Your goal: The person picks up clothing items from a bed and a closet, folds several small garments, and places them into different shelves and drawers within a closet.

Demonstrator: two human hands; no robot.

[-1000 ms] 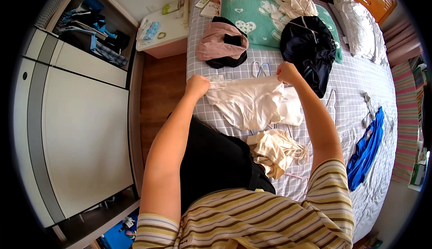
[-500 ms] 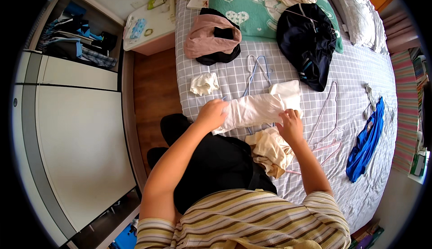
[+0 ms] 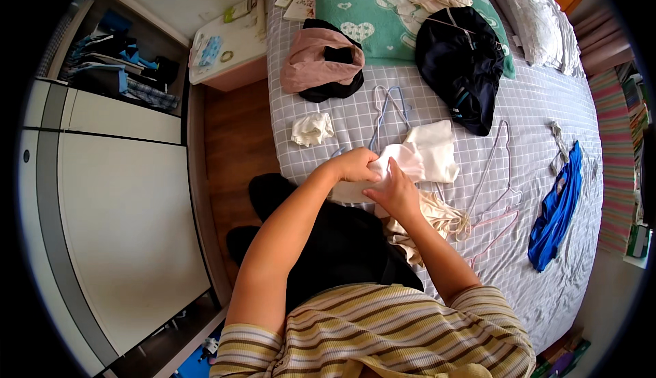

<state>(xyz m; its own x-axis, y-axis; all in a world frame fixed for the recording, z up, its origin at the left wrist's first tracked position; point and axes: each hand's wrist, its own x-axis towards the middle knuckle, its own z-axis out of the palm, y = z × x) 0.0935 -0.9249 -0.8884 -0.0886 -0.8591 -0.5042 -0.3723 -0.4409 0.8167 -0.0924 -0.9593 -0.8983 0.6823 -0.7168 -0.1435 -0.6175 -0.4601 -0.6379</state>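
Close together over the near edge of the bed, my left hand [image 3: 354,166] and my right hand [image 3: 395,190] pinch a white garment [image 3: 404,156] between thumbs and fingers. Part of the garment hangs below my left hand; its kind does not show. Just beyond it, to the right, a folded off-white cloth [image 3: 435,147] lies flat. A crumpled cream garment with thin straps [image 3: 441,215] sits beside my right wrist, partly under my forearm. Blue hangers [image 3: 377,127] stick out from behind the garment. To the left is a small bunched white cloth [image 3: 312,129].
Farther back on the checked bed [image 3: 403,76] are a pink and black clothing bundle [image 3: 318,67], a dark jacket [image 3: 461,64] and a green pillow [image 3: 369,16]. Pink hangers [image 3: 504,224] and a blue garment [image 3: 557,207] lie right. A wardrobe [image 3: 130,207] and nightstand [image 3: 239,57] stand left.
My hands have come together from the garment's two ends, and the cloth is now gathered between them. The off-white cloth and the cream garment's straps are more exposed.
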